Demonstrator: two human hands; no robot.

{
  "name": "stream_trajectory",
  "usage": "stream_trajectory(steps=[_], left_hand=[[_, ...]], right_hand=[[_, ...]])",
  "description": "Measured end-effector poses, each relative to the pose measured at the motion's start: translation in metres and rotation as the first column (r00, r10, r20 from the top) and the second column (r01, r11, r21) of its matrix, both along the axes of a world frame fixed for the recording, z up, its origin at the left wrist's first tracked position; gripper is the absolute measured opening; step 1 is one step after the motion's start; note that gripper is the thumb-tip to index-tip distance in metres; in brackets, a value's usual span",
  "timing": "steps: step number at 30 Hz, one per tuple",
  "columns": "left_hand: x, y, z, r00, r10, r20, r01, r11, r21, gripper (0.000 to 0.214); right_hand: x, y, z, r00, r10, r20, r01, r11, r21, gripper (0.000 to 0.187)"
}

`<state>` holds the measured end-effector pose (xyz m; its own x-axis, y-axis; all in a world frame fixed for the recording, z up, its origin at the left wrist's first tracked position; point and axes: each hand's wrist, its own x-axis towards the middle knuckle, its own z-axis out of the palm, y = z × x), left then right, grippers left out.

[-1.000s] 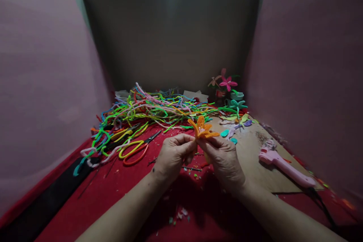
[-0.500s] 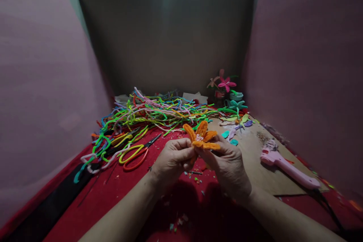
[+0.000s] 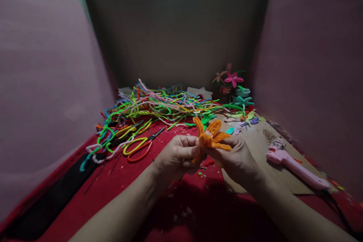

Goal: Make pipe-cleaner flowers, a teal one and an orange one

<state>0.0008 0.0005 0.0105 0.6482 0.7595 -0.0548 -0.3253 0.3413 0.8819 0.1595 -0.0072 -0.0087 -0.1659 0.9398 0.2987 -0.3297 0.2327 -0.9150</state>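
Both hands meet over the red cloth at the middle of the view, holding an orange pipe-cleaner flower (image 3: 211,136) with pale beads at its centre. My left hand (image 3: 177,155) is closed, its fingertips pinching the flower's base from the left. My right hand (image 3: 236,157) is closed on the base from the right, under the petals. The flower's stem is hidden between the fingers.
A heap of coloured pipe cleaners (image 3: 159,107) lies behind, with yellow and orange handled scissors (image 3: 138,147) at its front. A cardboard sheet (image 3: 261,166) on the right carries a pink glue gun (image 3: 295,164) and loose petals. Finished flowers (image 3: 234,81) stand at the back right. Walls enclose three sides.
The flower has been turned between the fingers, so its petals now face more to the right. The view has shifted slightly, and both hands keep their grip.
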Motion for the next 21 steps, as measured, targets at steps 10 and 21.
stream_trajectory(steps=[10, 21], left_hand=[[0.003, 0.002, -0.004, 1.0, 0.004, -0.001, -0.004, 1.0, 0.031, 0.021], [0.018, -0.018, 0.007, 0.798, 0.541, -0.265, -0.379, 0.793, 0.476, 0.026]], right_hand=[[-0.007, 0.005, 0.0, 0.989, -0.001, -0.15, -0.012, 0.996, -0.087, 0.006], [-0.012, 0.001, 0.0, 0.992, -0.085, -0.094, 0.08, 0.995, -0.056, 0.008]])
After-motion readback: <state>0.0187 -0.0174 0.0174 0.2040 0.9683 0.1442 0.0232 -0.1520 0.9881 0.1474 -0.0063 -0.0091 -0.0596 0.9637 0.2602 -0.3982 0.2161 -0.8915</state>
